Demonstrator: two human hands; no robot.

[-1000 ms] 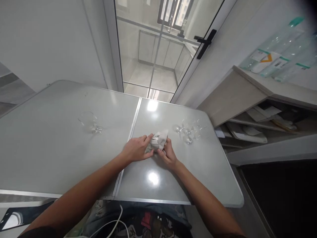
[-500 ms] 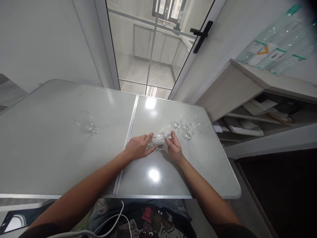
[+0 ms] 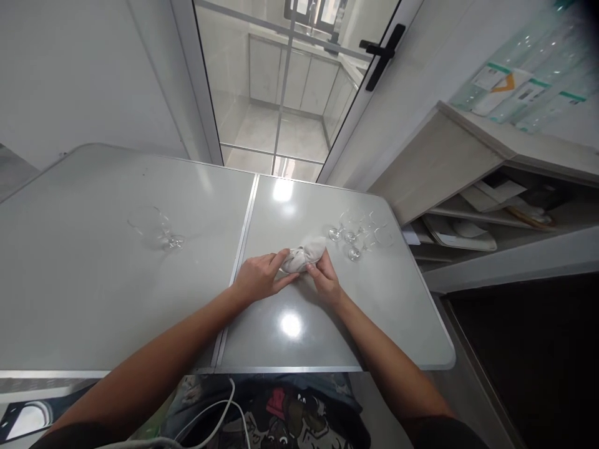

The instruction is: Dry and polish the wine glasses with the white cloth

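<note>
My left hand (image 3: 260, 276) is closed round a clear glass (image 3: 283, 267), thumb and fingers on either side of it. White cloth (image 3: 314, 251) is bunched in and against the glass, and my right hand (image 3: 326, 278) grips it from the right. The cloth and my fingers cover much of the glass, so its full shape is hidden. Both hands are above the right half of the table. Beyond my right hand, several clear stemmed glasses (image 3: 354, 253) stand close together. Another clear stemmed glass (image 3: 175, 242) stands on the left half.
A metal-edged seam (image 3: 244, 231) divides the pale glossy table (image 3: 187, 324). Behind it is a glass-paned door with a black handle (image 3: 382, 56). At right, a wooden shelf unit (image 3: 435, 162) holds papers, with plastic bottles (image 3: 510, 93) on top. A white cable (image 3: 219, 418) crosses my lap.
My right hand has turned slightly and its fingers have moved in under the cloth, which now bulges rounder at the glass. My left hand keeps its hold. The view has shifted slightly.
</note>
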